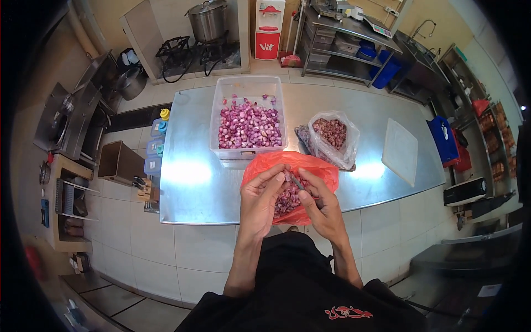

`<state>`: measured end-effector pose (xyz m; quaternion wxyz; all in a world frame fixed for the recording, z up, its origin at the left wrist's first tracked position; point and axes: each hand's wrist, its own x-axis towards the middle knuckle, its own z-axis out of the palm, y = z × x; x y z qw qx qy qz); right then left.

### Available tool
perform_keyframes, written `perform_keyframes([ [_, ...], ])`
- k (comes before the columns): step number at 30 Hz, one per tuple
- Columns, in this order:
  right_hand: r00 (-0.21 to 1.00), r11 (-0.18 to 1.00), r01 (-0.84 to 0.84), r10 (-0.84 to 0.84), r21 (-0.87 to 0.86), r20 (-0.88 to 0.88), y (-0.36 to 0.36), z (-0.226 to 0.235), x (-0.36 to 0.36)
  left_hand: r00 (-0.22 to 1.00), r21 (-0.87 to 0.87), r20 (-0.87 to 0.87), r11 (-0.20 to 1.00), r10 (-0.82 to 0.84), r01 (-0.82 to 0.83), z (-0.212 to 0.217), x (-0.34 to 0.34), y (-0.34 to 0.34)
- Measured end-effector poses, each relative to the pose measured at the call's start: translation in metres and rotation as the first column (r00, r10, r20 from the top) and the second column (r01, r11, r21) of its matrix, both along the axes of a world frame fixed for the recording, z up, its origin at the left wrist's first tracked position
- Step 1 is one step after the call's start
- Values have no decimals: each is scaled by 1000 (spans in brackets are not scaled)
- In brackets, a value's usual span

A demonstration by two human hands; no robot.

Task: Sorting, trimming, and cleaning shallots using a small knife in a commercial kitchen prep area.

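Over the near edge of the steel table (191, 144), my left hand (258, 202) pinches a small purple shallot (287, 176) at its fingertips. My right hand (325, 209) is closed round a small dark-handled knife (297, 182), its tip close to the shallot. Beneath both hands an opened red plastic bag (257, 163) holds purple-red skins and bits (286, 202). Beyond it stands a clear plastic tub (248, 82) with many peeled shallots (249, 124). To its right sits a clear bag (349, 145) of brownish, unpeeled-looking shallots (331, 131).
A translucent flat lid (400, 152) lies at the table's right. Lidded containers (153, 148), a brown bin (120, 161) and a knife block (146, 191) stand off the left edge. Farther back are a stove with a large pot (207, 22), a water dispenser (269, 30) and steel shelving (348, 50).
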<state>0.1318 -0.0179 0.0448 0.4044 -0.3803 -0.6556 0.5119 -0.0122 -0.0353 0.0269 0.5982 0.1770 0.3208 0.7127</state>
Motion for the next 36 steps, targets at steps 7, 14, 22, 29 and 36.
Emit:
perform_keyframes([
  [7, 989, 991, -122, 117, 56, 86, 7, -4, 3, 1000, 25, 15, 1000, -4, 3, -2, -4, 1],
  [14, 987, 987, -156, 154, 44, 56, 10, -1, 3, 1000, 8, -3, 1000, 0, 0, 3, -6, 2],
  [22, 988, 974, -41, 7, 223, 151, 9, 7, -4, 999, 29, -34, 1000, 14, -13, 4, -3, 6],
  [29, 986, 976, -15, -22, 218, 166, 12, 0, 0, 1000, 72, -7, 997, 19, -18, 2, 0, 11],
  [36, 986, 966, 123, -146, 228, 84, 17, 1, -7, 1000, 81, -25, 997, -9, 11, 3, -2, 11],
])
